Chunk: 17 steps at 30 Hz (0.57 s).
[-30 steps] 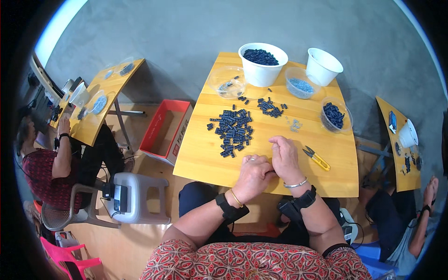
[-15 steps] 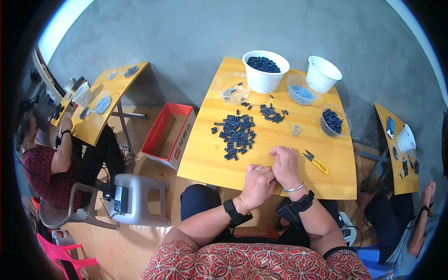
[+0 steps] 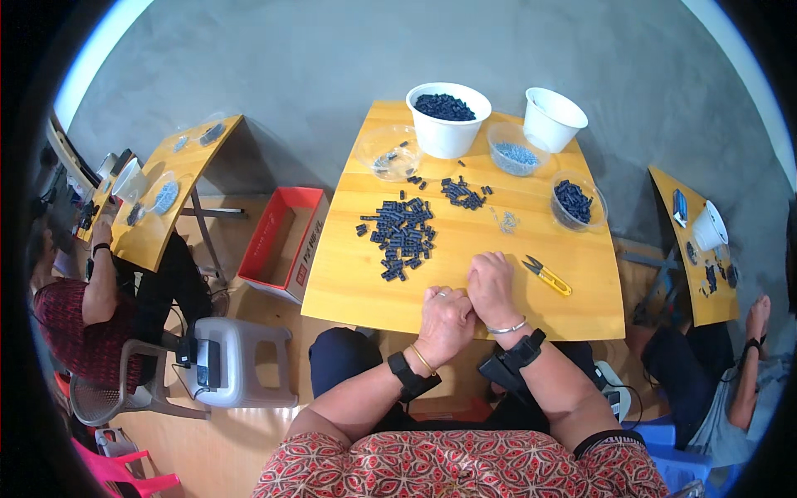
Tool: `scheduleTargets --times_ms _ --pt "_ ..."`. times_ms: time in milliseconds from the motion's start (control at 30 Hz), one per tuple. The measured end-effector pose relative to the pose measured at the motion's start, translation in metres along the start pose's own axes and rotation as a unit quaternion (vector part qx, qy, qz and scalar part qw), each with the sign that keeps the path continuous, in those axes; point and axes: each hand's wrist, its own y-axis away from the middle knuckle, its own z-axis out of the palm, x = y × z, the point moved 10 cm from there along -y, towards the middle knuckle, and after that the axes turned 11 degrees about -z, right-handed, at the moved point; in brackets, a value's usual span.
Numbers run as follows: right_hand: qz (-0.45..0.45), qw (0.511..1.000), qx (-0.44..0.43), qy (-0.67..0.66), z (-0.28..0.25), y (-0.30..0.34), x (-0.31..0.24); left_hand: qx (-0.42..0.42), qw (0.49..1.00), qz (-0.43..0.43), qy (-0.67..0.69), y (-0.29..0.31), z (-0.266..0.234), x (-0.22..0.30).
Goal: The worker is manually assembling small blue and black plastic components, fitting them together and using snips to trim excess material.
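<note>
My left hand [image 3: 448,319] and my right hand [image 3: 493,286] meet at the near edge of the yellow wooden table [image 3: 573,319]. Both have curled fingers pressed together; whatever they pinch is hidden by the knuckles. Right of my right hand lies a pair of yellow-handled thread snips [image 3: 548,275], blades pointing away to the left. Beyond my left hand spreads a large pile of small black plastic pieces [image 3: 400,235]. A smaller pile of black pieces [image 3: 463,193] and a few tiny pale metal-looking parts [image 3: 505,221] lie farther back.
Along the back stand a white bucket full of black pieces [image 3: 448,137], another white bucket [image 3: 552,124], and a clear bowl of small bluish parts [image 3: 516,158]. Clear bowls also sit at right [image 3: 577,203] and left [image 3: 388,158]. A red box [image 3: 286,236] is on the floor. People sit at tables either side.
The whole view has shifted slightly, so the table and its things appear a little further left. My hands stay together at the table edge, fingers still closed.
</note>
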Motion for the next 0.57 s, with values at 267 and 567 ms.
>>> scheduleTargets --times_ms 267,567 --pt "-0.019 0.998 -0.028 0.053 0.004 -0.001 -0.001 0.006 1.000 0.009 0.010 -0.001 -0.001 0.002" --pt "0.149 0.945 0.058 -0.284 0.004 0.003 0.017 -0.004 0.988 -0.091 0.125 0.004 -0.008 -0.024"
